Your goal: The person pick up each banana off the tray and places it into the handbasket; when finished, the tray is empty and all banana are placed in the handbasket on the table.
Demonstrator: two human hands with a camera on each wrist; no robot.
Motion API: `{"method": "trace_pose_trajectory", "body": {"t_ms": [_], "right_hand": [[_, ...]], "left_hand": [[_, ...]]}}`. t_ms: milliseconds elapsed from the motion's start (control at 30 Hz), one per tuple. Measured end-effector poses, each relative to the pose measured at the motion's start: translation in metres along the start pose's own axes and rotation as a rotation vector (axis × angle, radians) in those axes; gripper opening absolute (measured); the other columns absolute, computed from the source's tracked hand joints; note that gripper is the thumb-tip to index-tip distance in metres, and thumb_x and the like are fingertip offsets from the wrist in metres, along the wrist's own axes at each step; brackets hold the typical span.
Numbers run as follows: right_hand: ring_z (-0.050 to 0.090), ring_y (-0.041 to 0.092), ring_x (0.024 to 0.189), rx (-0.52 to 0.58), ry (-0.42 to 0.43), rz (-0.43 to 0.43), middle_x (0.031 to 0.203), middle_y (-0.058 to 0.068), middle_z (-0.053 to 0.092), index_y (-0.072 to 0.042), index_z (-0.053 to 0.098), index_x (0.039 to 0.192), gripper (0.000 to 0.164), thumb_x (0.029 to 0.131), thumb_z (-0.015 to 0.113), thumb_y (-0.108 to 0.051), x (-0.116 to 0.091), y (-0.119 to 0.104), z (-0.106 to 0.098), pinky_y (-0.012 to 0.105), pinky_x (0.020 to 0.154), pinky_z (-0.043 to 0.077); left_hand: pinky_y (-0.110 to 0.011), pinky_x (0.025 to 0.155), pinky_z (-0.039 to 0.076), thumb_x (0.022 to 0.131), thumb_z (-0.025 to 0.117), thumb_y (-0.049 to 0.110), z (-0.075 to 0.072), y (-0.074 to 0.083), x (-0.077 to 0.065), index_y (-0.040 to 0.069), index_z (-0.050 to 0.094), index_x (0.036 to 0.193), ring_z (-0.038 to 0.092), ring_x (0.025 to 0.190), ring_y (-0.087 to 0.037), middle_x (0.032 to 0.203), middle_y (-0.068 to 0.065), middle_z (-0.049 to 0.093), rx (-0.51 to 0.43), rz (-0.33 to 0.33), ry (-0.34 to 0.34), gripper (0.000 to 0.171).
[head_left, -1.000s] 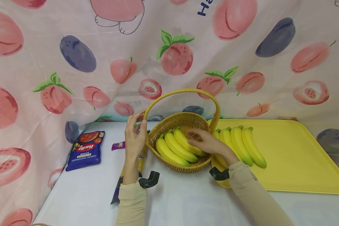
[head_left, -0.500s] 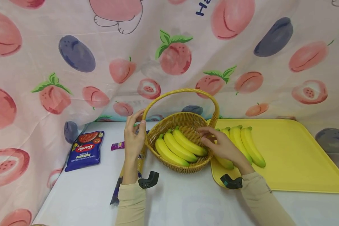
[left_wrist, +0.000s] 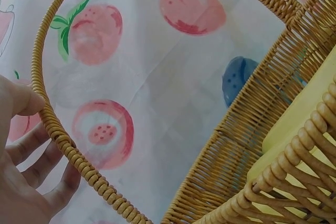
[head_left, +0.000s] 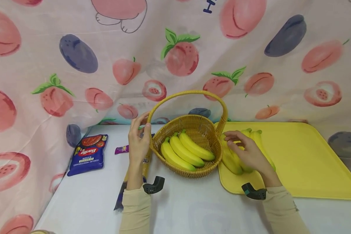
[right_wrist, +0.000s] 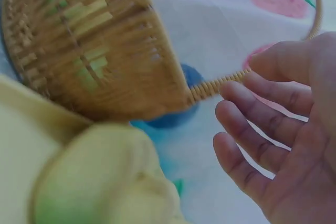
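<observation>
A wicker basket [head_left: 190, 174] stands upright on a white tabletop [head_left: 190, 204], its tall hoop handle [head_left: 190, 93] rising over it. Three bananas [head_left: 186, 151] lie side by side in the basket, stems toward its back. Behind the basket hangs a pale pink curtain [head_left: 155, 42], softly creased and printed with peaches, dark blue fruits and green leaves; it also closes off the space to the basket's left, and part of a cartoon animal shows high above the handle.

Just right of the basket, a yellow tray [head_left: 304, 159] runs across the table, with more bananas [head_left: 231, 162] in a row at the end nearest the basket. The right hand [head_left: 245, 151] is above these, its fingers loosely bent and apart with nothing between them; whether it touches a banana I cannot tell.

At the basket's left, the left hand [head_left: 138, 143] has thumb and fingers clamped on the handle. A long yellow and dark blue packet [head_left: 146, 167] lies on the table beside the basket, partly under that forearm. Farther left of the basket are a small purple packet [head_left: 122, 149] and a blue Barilla pouch [head_left: 87, 156].
</observation>
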State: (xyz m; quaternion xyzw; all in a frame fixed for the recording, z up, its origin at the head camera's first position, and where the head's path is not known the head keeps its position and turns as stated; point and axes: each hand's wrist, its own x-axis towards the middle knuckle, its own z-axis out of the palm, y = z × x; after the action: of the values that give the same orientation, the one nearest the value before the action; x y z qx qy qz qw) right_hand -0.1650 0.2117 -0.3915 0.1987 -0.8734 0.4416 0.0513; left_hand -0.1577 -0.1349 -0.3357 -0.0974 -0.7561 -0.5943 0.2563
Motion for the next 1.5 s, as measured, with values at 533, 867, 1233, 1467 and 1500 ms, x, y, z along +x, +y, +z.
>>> {"method": "trace_pose_trajectory", "body": {"t_ms": [533,867,1233,1467,1500], "right_hand": [[0.048,-0.007,0.098,-0.115,0.128,0.175,0.116,0.015,0.06,-0.006,0.049,0.133,0.041,0.098,0.049,-0.027,-0.017,0.043,-0.042,0.007,0.078,0.04],[0.05,0.021,0.103,-0.199,0.172,0.251,0.119,0.025,0.053,0.003,0.049,0.13,0.044,0.097,0.05,-0.026,-0.029,0.067,-0.058,0.011,0.073,0.038],[0.039,0.05,0.118,-0.134,0.044,0.44,0.132,0.036,0.038,0.008,0.026,0.143,0.07,0.097,0.045,-0.04,-0.033,0.089,-0.058,0.06,0.09,0.039],[0.039,0.049,0.121,-0.15,-0.06,0.538,0.135,0.036,0.036,0.01,0.014,0.146,0.085,0.095,0.042,-0.052,-0.032,0.092,-0.057,0.059,0.094,0.039],[0.039,0.049,0.121,-0.158,-0.074,0.546,0.136,0.036,0.036,0.01,0.014,0.146,0.086,0.095,0.041,-0.053,-0.032,0.092,-0.057,0.059,0.095,0.039]], "left_hand": [[-0.027,0.094,0.046,0.096,0.047,0.002,-0.003,0.003,0.001,0.002,0.055,0.129,0.051,0.109,-0.023,0.116,-0.022,0.05,0.024,-0.013,0.0,0.034],[-0.038,0.096,0.047,0.096,0.047,0.003,-0.002,0.004,0.002,0.003,0.055,0.129,0.051,0.109,-0.022,0.117,-0.022,0.05,0.018,-0.012,-0.002,0.034],[-0.04,0.097,0.047,0.096,0.047,0.003,-0.001,0.005,0.001,0.003,0.055,0.129,0.051,0.109,-0.024,0.117,-0.022,0.05,0.015,-0.021,-0.002,0.034],[-0.042,0.097,0.046,0.096,0.047,0.004,0.0,0.005,-0.001,0.003,0.055,0.129,0.05,0.11,-0.025,0.117,-0.023,0.05,0.01,-0.017,-0.002,0.034],[-0.042,0.097,0.046,0.096,0.047,0.004,0.0,0.005,-0.001,0.003,0.055,0.129,0.05,0.11,-0.026,0.117,-0.023,0.05,0.011,-0.015,-0.001,0.034]]}}
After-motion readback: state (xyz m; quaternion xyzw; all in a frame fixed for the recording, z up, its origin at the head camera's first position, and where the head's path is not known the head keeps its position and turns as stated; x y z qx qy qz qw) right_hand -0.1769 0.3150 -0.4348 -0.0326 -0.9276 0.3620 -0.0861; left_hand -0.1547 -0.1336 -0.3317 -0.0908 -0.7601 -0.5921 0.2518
